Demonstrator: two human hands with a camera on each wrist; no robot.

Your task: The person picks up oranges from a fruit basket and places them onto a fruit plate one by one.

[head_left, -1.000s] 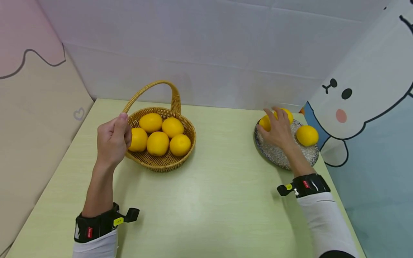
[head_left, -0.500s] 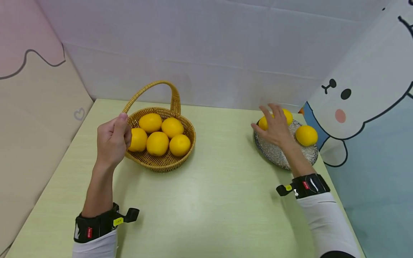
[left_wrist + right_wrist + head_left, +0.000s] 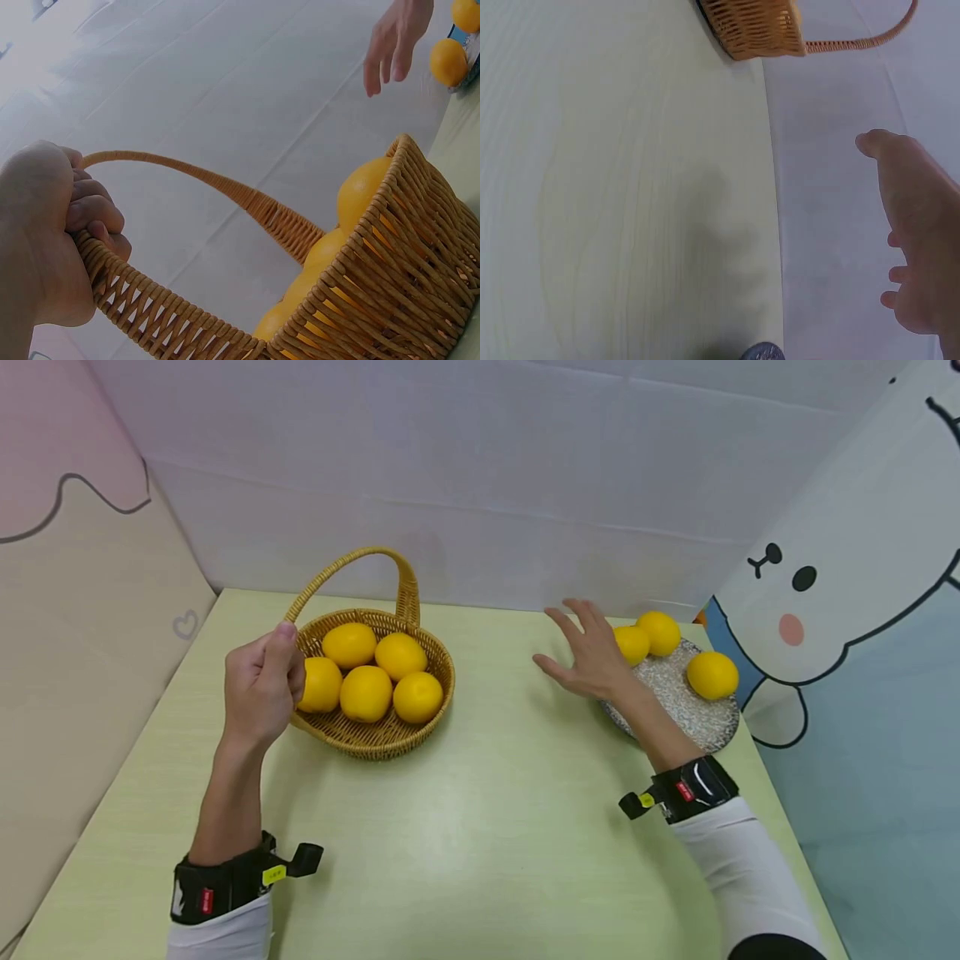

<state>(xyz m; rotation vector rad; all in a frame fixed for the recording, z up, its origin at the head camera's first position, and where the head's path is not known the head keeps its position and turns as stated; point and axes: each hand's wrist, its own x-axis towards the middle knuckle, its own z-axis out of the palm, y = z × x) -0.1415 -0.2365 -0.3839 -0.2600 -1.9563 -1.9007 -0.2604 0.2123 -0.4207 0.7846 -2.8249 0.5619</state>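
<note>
My left hand (image 3: 258,689) grips the handle (image 3: 360,558) of a woven wicker basket (image 3: 371,748), which stands at the back left of the table. Several yellow lemons (image 3: 366,694) lie inside it. The left wrist view shows the fingers of that hand (image 3: 64,232) curled round the handle. Off the left edge of a speckled grey plate (image 3: 686,710), my right hand (image 3: 592,656) hovers with fingers spread and holds nothing. On the plate are three lemons (image 3: 712,675), two of them close together at the back left. My forearm covers part of the plate.
The pale green table (image 3: 465,827) meets a white wall sheet (image 3: 487,502) along its back edge. To the right, a panel with a cartoon animal (image 3: 847,577) borders the table, close to the plate.
The right hand has moved left from over the plate, fingers spreading, leaving the two back-left lemons uncovered. Left hand and basket have stayed in place.
</note>
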